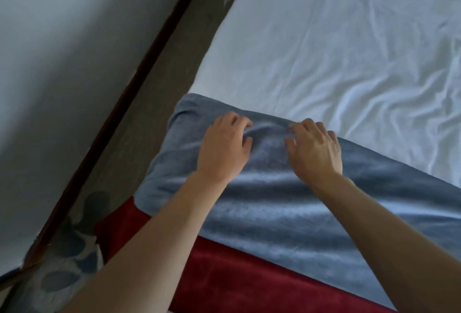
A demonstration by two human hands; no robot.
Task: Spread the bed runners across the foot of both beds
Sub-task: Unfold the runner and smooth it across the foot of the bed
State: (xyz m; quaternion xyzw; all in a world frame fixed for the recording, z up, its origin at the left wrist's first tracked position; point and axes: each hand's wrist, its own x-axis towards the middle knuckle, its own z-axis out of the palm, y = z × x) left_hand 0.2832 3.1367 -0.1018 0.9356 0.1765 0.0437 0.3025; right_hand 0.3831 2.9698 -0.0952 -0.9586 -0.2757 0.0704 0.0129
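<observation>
A grey-blue bed runner lies across the near end of a bed with a wrinkled white sheet. Its left end hangs over the bed's left edge. My left hand rests on the runner near its far edge, fingers curled and bunching the fabric. My right hand lies a hand's width to the right on the same edge, fingers bent and pressing into the cloth. A small fold rises between the two hands. A dark red strip shows below the runner at the foot of the bed.
A narrow brown floor gap runs along the bed's left side. Beyond it stands a pale wall with a dark skirting board. A patterned cloth with dark leaf shapes is at the lower left.
</observation>
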